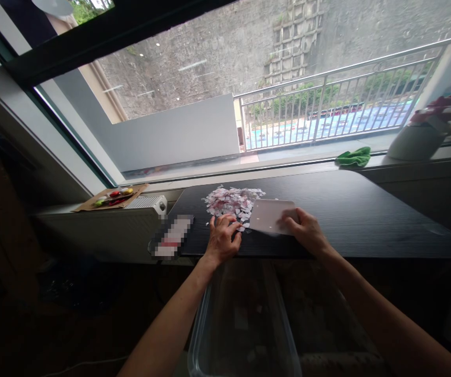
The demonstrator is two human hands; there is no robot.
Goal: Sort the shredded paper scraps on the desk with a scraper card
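Note:
A heap of small pale paper-like pieces (231,200), white with pinkish tints, lies on the dark tabletop (327,209). My left hand (223,238) rests at the near edge of the heap, its fingers spread and bent over the closest pieces. In my right hand (304,228) is a flat, translucent white rectangular sheet (270,215), gripped by its right end between thumb and fingers. The sheet's left edge meets the right side of the heap. Below the table's front edge stands a clear plastic bin (294,351) with a few pale pieces inside.
A pixelated, phone-like object (173,236) sits at the table's left edge. Farther left, cardboard (131,195) with colourful small items lies on a white radiator (146,203). A green cloth (354,156) and a white bottle-like container (417,139) are on the windowsill.

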